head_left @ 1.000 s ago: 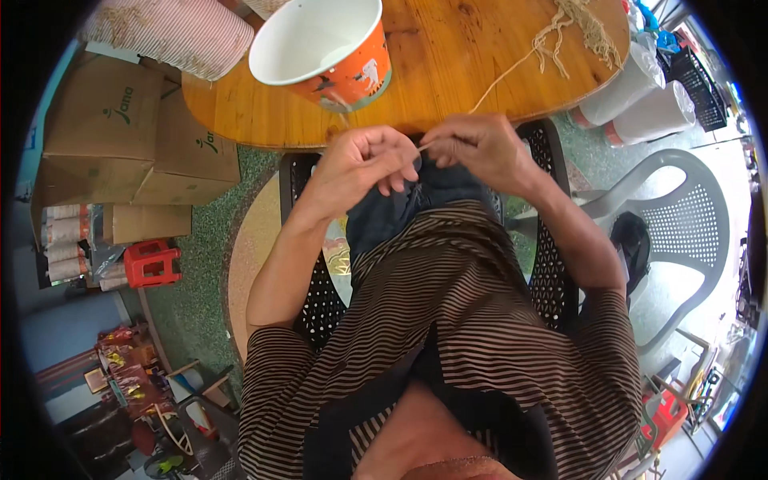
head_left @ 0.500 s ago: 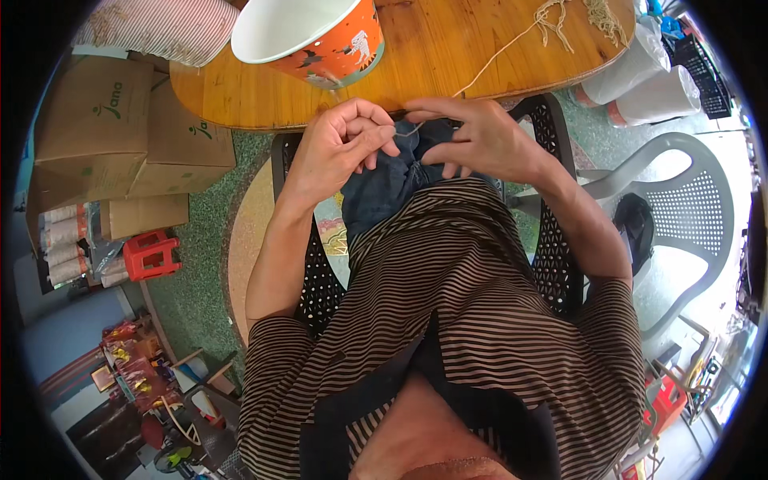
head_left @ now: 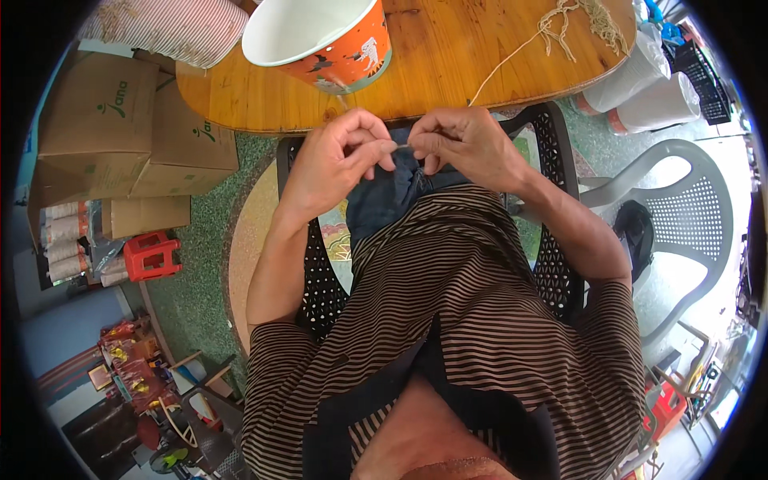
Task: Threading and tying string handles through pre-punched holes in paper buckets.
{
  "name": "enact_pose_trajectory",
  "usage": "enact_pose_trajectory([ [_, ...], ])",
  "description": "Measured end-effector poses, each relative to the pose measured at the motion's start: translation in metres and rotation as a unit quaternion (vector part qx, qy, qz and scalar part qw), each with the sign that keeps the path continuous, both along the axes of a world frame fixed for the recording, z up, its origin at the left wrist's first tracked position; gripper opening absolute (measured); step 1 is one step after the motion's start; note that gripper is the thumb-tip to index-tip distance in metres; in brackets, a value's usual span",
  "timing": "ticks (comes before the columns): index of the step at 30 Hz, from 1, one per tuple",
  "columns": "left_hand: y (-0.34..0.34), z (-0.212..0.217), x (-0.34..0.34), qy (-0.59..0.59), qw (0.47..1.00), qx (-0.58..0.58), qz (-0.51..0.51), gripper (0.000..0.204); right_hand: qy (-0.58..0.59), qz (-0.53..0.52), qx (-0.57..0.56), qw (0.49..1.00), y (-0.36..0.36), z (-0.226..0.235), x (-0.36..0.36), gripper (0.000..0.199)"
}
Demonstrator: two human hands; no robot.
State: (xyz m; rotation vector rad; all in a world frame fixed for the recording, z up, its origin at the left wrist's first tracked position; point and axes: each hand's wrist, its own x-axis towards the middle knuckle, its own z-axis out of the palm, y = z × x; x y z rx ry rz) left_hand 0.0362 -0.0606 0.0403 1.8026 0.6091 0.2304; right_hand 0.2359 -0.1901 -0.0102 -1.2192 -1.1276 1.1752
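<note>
Over my lap, just off the table's near edge, my two hands face each other. My left hand [head_left: 330, 164] pinches a thin beige string between thumb and forefinger. The thumb and forefinger of my right hand [head_left: 477, 150] close on the same string, and a short piece [head_left: 402, 146] spans the small gap between them. From the right hand, a length of string [head_left: 506, 61] runs across the table to a loose tangle [head_left: 602, 28]. A large orange paper bucket [head_left: 344, 62] with a white inside stands beyond my left hand; a thin strand seems to hang below it.
The wooden table [head_left: 448, 48] lies ahead of me. Stacked paper buckets [head_left: 172, 28] lean at its far left. Cardboard boxes [head_left: 112, 120] and a red stool [head_left: 152, 256] are on the left. A grey plastic chair [head_left: 688, 208] and bagged white containers [head_left: 656, 104] are on the right.
My right hand, with fingers spread before, has moved left and pinched the string near my left hand. The left hand keeps its pinch. The view has shifted slightly.
</note>
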Motion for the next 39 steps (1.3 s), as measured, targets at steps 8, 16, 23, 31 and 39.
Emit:
enact_pose_trajectory([
  [8,0.008,0.034,-0.015,-0.059,0.995,0.047,0.061,0.015,0.072,-0.032,0.04,0.996,-0.002,0.003,0.016,0.025],
  [16,-0.013,0.008,0.007,-0.011,0.989,0.145,0.04,0.034,0.101,-0.038,0.048,0.993,-0.001,0.008,0.011,0.025],
  [23,-0.017,0.01,0.015,-0.039,0.98,0.187,0.053,0.017,0.068,-0.029,0.042,0.996,-0.002,0.008,0.009,0.025],
  [31,-0.015,0.014,0.007,-0.005,0.977,0.212,0.008,0.014,-0.112,-0.041,0.092,0.989,-0.008,0.019,-0.002,0.025],
  [39,-0.014,0.022,0.005,0.046,0.984,0.173,-0.012,0.017,-0.275,-0.08,0.255,0.923,-0.004,0.009,-0.003,0.013],
])
